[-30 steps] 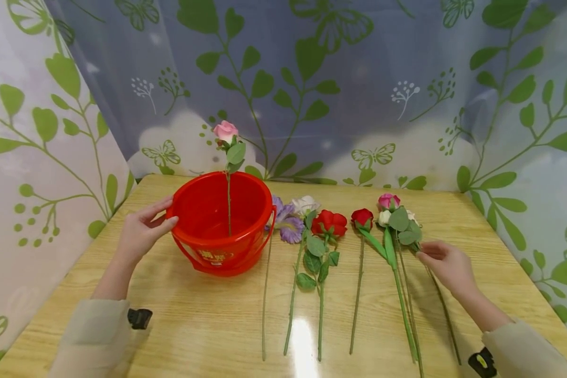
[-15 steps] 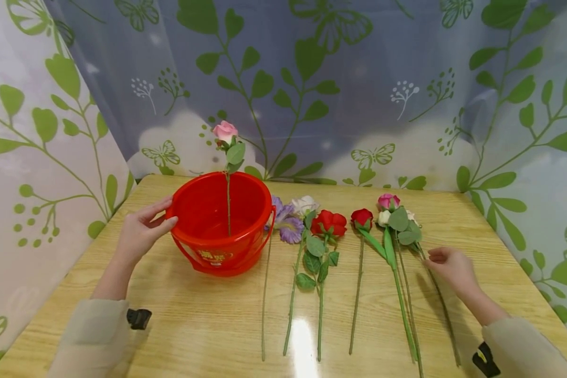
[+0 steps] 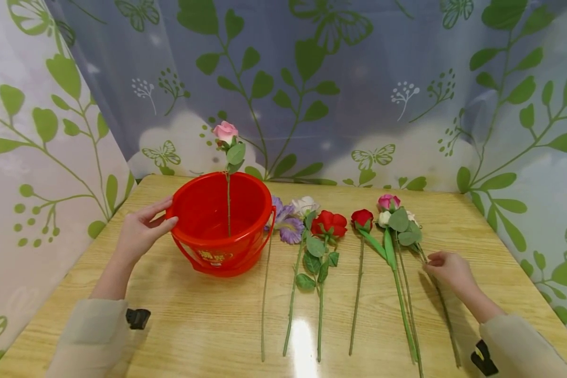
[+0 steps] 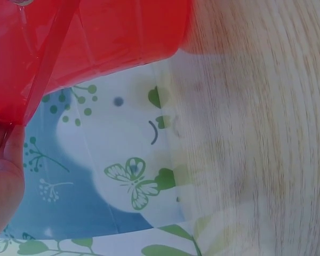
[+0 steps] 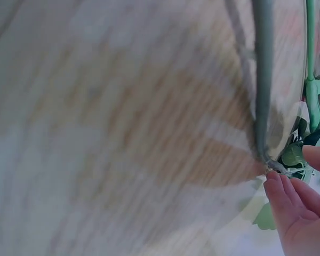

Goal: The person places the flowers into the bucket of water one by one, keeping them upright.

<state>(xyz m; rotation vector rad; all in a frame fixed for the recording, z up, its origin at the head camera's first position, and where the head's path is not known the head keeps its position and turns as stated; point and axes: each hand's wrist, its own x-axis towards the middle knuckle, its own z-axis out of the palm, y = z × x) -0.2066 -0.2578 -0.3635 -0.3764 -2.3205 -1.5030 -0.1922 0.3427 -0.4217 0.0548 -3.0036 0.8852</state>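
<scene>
The left hand [image 3: 140,231] rests its extended thumb and fingers on the left rim of a red bucket [image 3: 217,257]; its fingertips also touch the rim in the left wrist view. Inside the bucket a pink rose [image 3: 226,132] stands upright. At the far right, the right hand [image 3: 453,273] is beside the upper part of a thin dark stem [image 3: 446,315], below the green leaves [image 3: 408,235]. In the right wrist view, the fingertips of the right hand [image 5: 301,208] touch the stem [image 5: 263,80], with the thumb held apart from them.
Several flowers lie on the wooden table [image 3: 193,325]: a purple flower [image 3: 290,229], a white one [image 3: 305,205], a large red one [image 3: 329,223], a red rose [image 3: 361,219] and a magenta rose [image 3: 388,201]. A patterned cloth [image 3: 283,131] hangs behind the table.
The right hand has moved a little down the stem, away from the leaves. The left hand and the bucket have kept their places.
</scene>
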